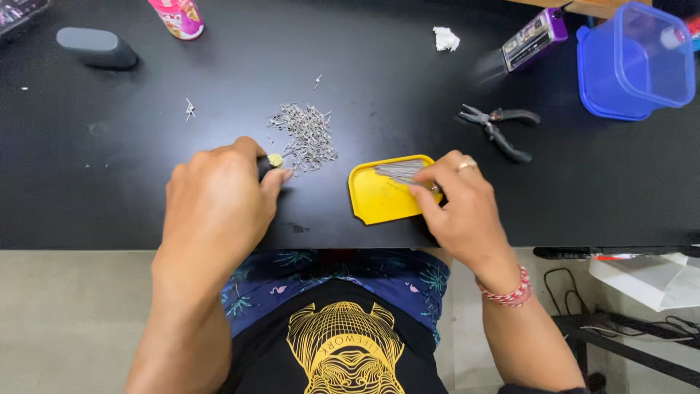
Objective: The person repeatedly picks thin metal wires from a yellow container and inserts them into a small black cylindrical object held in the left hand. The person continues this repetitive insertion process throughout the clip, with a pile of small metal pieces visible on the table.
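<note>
My left hand (219,201) is closed around a small dark tool with a yellow-green tip (274,160), right beside a heap of small silver metal pins (305,135) on the black table (109,175). My right hand (459,204) rests on the right edge of a small yellow tray (375,197) and pinches a bundle of thin silver pins (399,172) lying in the tray's top part.
Black-handled pliers (499,128) lie right of the tray. A blue plastic box (634,62) and a purple packet (536,36) sit at the back right. A grey oblong object (96,47), a pink bottle (179,16) and a crumpled white scrap (445,38) stand further back. Stray pins (189,109) lie to the left.
</note>
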